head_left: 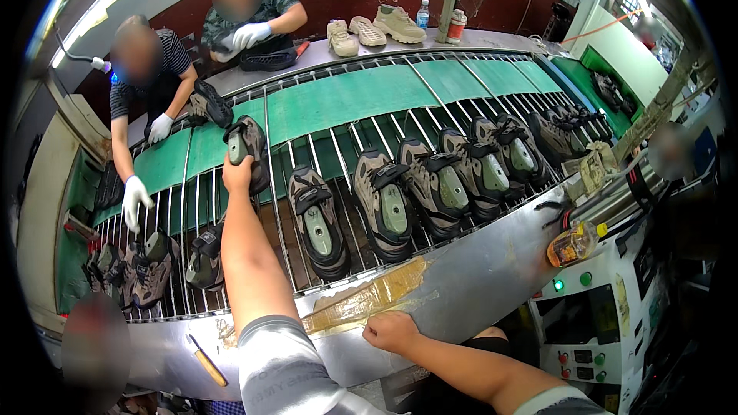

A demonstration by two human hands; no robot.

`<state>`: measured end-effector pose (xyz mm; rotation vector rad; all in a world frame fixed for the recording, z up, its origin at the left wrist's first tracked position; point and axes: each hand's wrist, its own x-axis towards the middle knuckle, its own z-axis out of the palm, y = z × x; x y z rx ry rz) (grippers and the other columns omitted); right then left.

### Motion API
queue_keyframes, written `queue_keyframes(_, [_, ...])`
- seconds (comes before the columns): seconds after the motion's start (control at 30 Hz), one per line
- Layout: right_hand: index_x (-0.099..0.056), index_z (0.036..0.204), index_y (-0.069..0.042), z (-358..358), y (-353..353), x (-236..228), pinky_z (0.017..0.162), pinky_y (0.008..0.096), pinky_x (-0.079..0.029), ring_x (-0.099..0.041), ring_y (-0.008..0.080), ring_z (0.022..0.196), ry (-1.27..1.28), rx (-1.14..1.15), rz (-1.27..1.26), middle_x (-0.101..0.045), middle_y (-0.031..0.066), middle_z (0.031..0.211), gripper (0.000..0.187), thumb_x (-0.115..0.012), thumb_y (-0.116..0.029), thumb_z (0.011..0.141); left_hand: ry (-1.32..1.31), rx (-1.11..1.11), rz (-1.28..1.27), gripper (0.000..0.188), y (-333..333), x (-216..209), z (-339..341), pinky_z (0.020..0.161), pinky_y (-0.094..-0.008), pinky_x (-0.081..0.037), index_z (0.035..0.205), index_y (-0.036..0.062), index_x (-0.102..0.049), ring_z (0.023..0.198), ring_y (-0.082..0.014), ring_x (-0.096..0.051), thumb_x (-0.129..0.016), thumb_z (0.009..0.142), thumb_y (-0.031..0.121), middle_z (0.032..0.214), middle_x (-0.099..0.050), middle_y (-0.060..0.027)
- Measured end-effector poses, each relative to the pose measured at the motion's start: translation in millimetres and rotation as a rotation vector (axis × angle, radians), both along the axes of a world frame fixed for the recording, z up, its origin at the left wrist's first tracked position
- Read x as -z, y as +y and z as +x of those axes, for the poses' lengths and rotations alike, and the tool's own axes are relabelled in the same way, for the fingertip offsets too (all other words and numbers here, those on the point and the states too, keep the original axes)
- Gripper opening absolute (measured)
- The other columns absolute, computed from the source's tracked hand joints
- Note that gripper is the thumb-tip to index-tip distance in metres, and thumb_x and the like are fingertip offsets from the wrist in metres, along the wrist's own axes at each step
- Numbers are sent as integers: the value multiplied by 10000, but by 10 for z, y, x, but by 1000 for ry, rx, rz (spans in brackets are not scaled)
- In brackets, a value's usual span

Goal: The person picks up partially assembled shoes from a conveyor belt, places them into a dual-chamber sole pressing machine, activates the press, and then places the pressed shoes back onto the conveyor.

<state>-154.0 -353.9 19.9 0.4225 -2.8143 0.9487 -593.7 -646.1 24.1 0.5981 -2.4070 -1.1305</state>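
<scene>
Our left hand (237, 174) is closed around a grey-and-black shoe (247, 150) with a green insert, held above the wire conveyor rack (338, 150), while our right hand (390, 330), fisted and empty, rests on the metal ledge (477, 277).

A row of grey-and-tan shoes (392, 204) lies soles-up on the wire rack conveyor (323, 100), over green belting. Three pale shoes (375, 27) sit on the far bench (492, 37) beside a water bottle (423, 13). Nearer, an orange-handled tool (206, 363) rests on the steel ledge (477, 277).
</scene>
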Motion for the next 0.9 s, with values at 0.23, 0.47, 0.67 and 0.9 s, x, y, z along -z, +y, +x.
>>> queue_keyframes(0.23, [-583, 593, -103, -2, -22, 4, 548, 381, -506, -608, 274, 561, 52, -25, -16, -603, 70, 601, 192, -638, -206, 746, 162, 80, 1188, 349, -365, -125, 6, 513, -393, -567, 1015, 61, -570, 674, -258, -666, -708, 805, 302, 928, -647, -112])
queue_keyframes(0.47, [-591, 610, -101, 85, -10, 22, 561, 399, -507, -611, 282, 571, 78, 2, -22, -611, 86, 616, 192, -627, -225, 751, 244, 317, 1370, 300, -68, -340, 1307, 653, -347, -573, 1075, 83, -588, 841, -232, -683, -616, 906, 330, 1016, -687, -81])
queue_keyframes(0.67, [-659, 695, -109, 105, -49, -85, 630, 434, -519, -649, 308, 675, -211, 26, -20, -659, 92, 688, 249, -609, -331, 796, 379, 472, 1424, 432, -144, -460, 3042, 999, -449, -459, 1216, -3, -549, 1122, -284, -595, -611, 894, 279, 1224, -613, -138])
queue_keyframes(0.9, [-379, 1409, -280, 166, 862, -266, 757, 379, -533, -643, 224, 866, -825, -124, -1999, -622, 66, 1100, 579, -526, -561, 924, 178, 638, 1568, 743, 1298, -726, 4918, 1084, -478, -388, 1423, 56, -387, 1269, -316, -494, -683, 795, 318, 1377, -516, -117])
